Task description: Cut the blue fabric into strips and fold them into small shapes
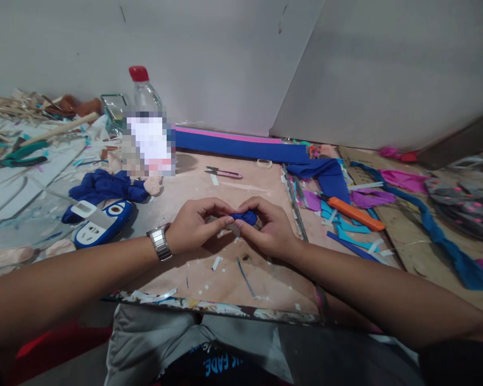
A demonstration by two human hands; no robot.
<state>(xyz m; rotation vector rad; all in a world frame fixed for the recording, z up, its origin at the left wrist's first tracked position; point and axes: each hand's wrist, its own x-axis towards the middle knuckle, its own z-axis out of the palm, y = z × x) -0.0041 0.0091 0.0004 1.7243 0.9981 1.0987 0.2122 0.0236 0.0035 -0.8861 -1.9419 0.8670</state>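
Observation:
Both hands meet over the middle of the board. Between their fingertips is a small bunched piece of dark blue material, perhaps cloth or crepe paper. My left hand, with a metal watch at its wrist, pinches the piece from the left. My right hand curls round its other side, thumb and forefinger closed on it. A pale strip hangs just under the fingers; what it is fixed to is hidden. Beyond the hands lie pink thread snips.
A red-capped bottle stands at the back left, by a blue and white power strip and crumpled blue pieces. Green-handled pliers lie far left. Long blue strips stretch along the wall. An orange utility knife sits among scraps at right.

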